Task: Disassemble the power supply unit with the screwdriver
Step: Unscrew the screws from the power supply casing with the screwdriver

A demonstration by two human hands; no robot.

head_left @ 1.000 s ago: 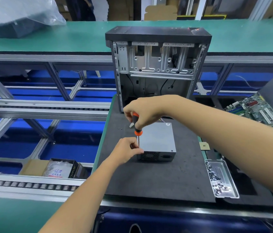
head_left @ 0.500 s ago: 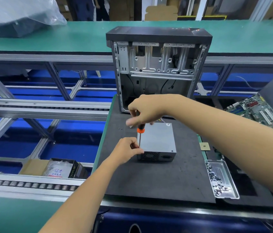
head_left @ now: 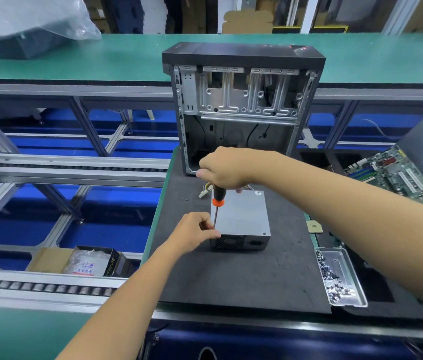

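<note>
The right hand [head_left: 227, 169] is curled tight over the black handle of the screwdriver [head_left: 217, 201], holding it upright. Just below, the left hand [head_left: 195, 234] pinches the thin shaft near its tip, fingers bent close. Directly beside that hand the grey power supply unit [head_left: 241, 220] sits on the dark counter [head_left: 231, 279].

"PRIME" reads on the black box [head_left: 113, 263] lower left.
</note>
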